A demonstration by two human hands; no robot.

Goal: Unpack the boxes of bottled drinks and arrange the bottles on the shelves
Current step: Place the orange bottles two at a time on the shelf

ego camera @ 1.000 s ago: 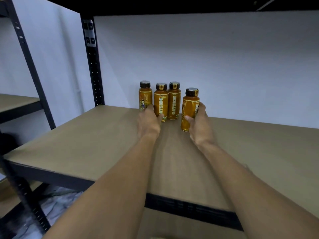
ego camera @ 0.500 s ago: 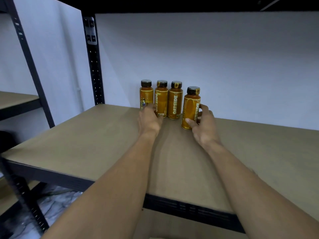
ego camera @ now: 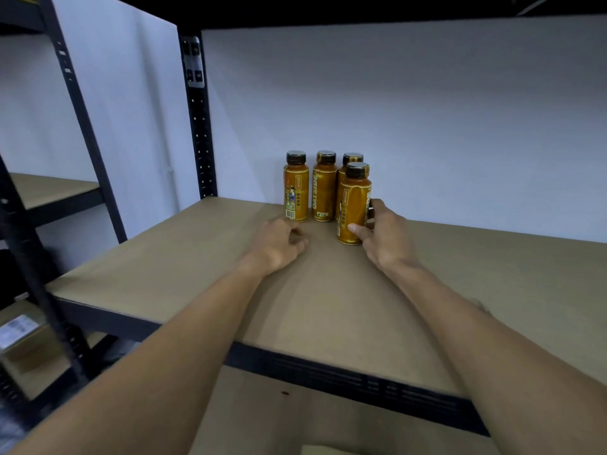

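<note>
Several orange bottles with dark caps stand at the back of the brown shelf board [ego camera: 184, 270]. Three form a row by the white wall: the left bottle [ego camera: 296, 187], the middle bottle [ego camera: 324, 187] and a third bottle [ego camera: 352, 157], mostly hidden. A fourth bottle [ego camera: 354, 205] stands just in front of the third. My right hand [ego camera: 382, 236] grips its lower half, thumb on the front. My left hand [ego camera: 279, 243] rests on the board just in front of the left bottle, fingers loosely curled, holding nothing.
A black perforated upright [ego camera: 198, 116] rises left of the bottles. The shelf's black front rail [ego camera: 345, 377] crosses below my forearms. A second rack [ego camera: 49, 195] stands at the left, with a labelled cardboard box [ego camera: 23, 343] low beside it. Brown cardboard [ego camera: 295, 418] lies below the rail.
My left hand has let go of the middle bottle and drawn back onto the board. My right hand has shifted the fourth bottle left, so that it now stands in front of the third.
</note>
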